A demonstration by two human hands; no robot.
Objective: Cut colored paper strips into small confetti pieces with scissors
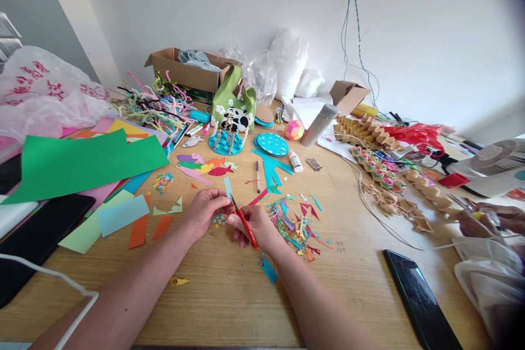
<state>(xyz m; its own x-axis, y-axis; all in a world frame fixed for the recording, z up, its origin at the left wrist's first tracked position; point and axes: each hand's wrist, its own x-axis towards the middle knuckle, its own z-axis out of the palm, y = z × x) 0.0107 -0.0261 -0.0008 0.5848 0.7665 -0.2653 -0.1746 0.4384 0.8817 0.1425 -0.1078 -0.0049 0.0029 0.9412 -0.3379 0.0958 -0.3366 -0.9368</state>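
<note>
My left hand point(207, 210) pinches a small light blue paper strip point(227, 186) that points up and away. Closed around the handles of red scissors point(245, 224) is my right hand point(260, 227); the blades reach the strip's lower end. Beneath and between my hands lie small round paper bits point(220, 220). A heap of coloured paper scraps point(291, 224) spreads just right of my right hand. Beyond them are a blue paper tree shape point(271, 170), a pen point(258, 176) and colourful paper fish point(205, 164).
Coloured paper sheets point(90, 167) and a black tablet-like object point(45, 240) are at left. A grey bottle point(320, 126) stands behind. At right are a phone point(422, 301), a cable and another person's hands point(479, 221).
</note>
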